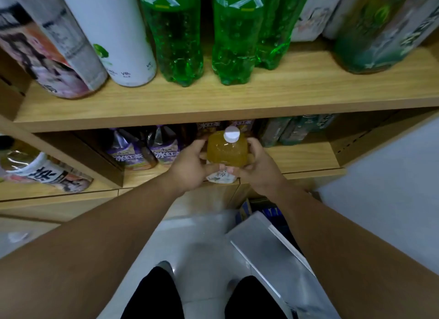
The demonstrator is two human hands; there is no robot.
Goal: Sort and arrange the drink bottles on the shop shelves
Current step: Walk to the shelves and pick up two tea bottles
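Both hands clasp one yellow drink bottle (226, 152) from either side. The left hand (190, 167) curls round its left flank, thumb lying across the pale label low on the bottle. The right hand (259, 169) wraps the right flank, with its fingers bent in toward the same label. The bottle is at the front edge of the lower shelf (306, 157), roughly midway along the visible board, and its white cap (231, 134) points up toward the camera. Whether its base rests on the board cannot be told, since the hands cover it.

Left of it on the same shelf stand two purple-labelled bottles (129, 153), side by side and set further back. Toward the right back corner are teal-green bottles (297, 129), half hidden under the upper shelf (213, 104). That upper board carries clear green soda bottles (178, 47) near the middle of its front edge, a white bottle (118, 38) just left of them, and a dark green bottle (370, 38) toward the right end.

Below, a silver box (273, 252) lies on the pale floor (202, 235).
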